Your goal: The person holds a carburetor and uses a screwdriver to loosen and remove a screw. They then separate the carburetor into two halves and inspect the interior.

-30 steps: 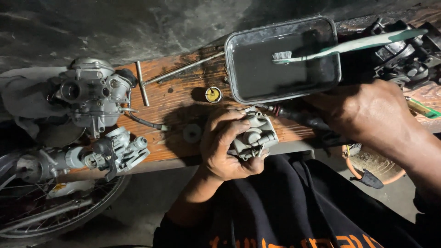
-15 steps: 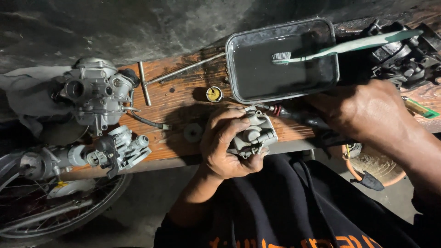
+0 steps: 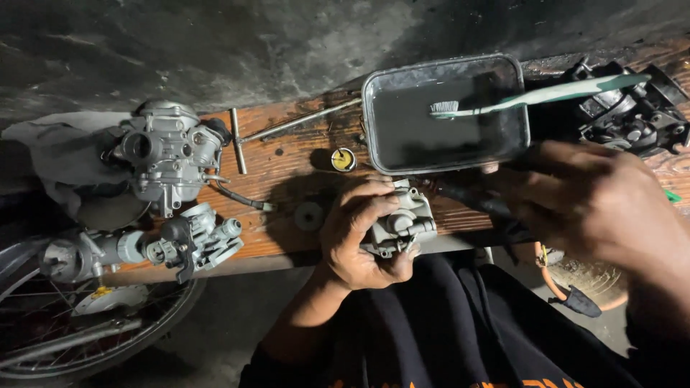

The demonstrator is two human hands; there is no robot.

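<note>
From the head camera, the left hand (image 3: pixel 359 237) wraps closed around a small grey carburetor body (image 3: pixel 402 221) at the near edge of the wooden bench (image 3: pixel 287 154). The right hand (image 3: pixel 596 205) sits just to its right, pinching a dark-handled tool (image 3: pixel 467 200) whose long axis points leftward into the part, below the metal tray (image 3: pixel 445 115).

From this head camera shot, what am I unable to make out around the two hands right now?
- Head view: the underside of the small grey metal carburettor body, covered by the left hand and its grip.
- Head view: the tip of the dark tool held by the right hand; it is blurred and shadowed.
- Head view: the bottom of the rectangular metal tray, lost in dark liquid.
- Head view: the spoked wheel, cut off by the left edge.
</note>
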